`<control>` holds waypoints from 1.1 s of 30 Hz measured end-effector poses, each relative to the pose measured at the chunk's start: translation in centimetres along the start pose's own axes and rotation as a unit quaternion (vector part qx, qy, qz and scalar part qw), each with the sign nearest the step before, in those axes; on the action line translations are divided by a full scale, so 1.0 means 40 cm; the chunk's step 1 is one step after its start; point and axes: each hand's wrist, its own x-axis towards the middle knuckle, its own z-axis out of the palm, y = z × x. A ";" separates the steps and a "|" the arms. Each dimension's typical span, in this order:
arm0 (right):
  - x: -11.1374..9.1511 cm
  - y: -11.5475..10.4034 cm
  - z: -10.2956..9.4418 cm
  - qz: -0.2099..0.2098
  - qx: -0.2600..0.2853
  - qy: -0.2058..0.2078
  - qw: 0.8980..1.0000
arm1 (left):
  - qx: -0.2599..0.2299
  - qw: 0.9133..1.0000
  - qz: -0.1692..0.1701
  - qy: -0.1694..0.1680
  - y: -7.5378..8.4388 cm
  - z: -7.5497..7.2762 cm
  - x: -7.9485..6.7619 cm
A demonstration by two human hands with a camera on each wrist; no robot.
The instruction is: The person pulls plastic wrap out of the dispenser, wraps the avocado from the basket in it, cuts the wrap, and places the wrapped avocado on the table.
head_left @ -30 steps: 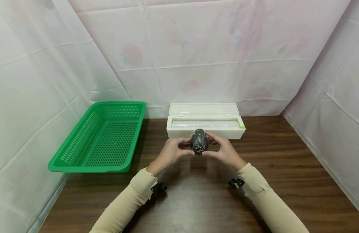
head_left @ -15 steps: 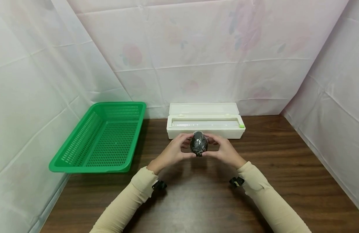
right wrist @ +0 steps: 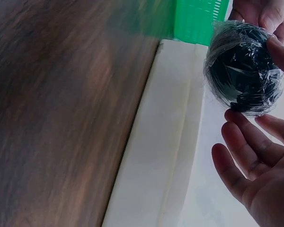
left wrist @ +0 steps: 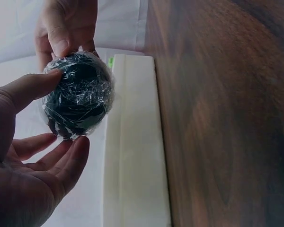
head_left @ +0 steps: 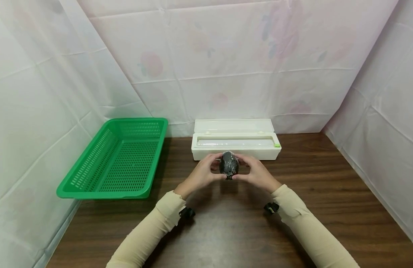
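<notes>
Both hands hold up a dark, egg-shaped object wrapped tightly in clear cling film, above the table in front of the white box. My left hand pinches its left side, thumb at the near lower end and fingers at the far side. From the right, my right hand grips it the same way. In the left wrist view the wrapped object shows shiny creased film, with the left thumb on it and fingertips beneath. The right wrist view shows the wrapped object with right fingertips at its underside.
A white cling film box stands behind the hands, its lid raised and a film roll inside. A green slider sits at its right end. To the left is a green slotted basket. Pale curtains surround the brown wooden table.
The left fingers have shifted to the far side of the wrapped object, and the left thumb has slid along its lower end. The object has dipped slightly toward the table edge.
</notes>
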 end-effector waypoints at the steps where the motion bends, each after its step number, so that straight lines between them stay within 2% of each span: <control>1: 0.001 0.003 0.001 0.002 -0.002 -0.004 1.000 | -0.001 1.000 -0.002 -0.002 -0.004 0.002 0.002; 8: 0.008 0.025 0.012 0.014 -0.015 -0.025 0.999 | 0.005 1.000 -0.015 -0.015 -0.035 0.019 0.016; 15: 0.018 0.053 0.028 0.045 -0.009 -0.062 0.997 | 0.046 0.998 -0.031 -0.035 -0.062 0.037 0.024; 26: 0.021 0.072 0.043 0.071 -0.020 -0.090 0.993 | 0.053 0.996 -0.049 -0.050 -0.081 0.054 0.033; 33: 0.020 0.077 0.049 0.072 -0.031 -0.095 0.992 | 0.058 0.995 -0.052 -0.059 -0.090 0.056 0.033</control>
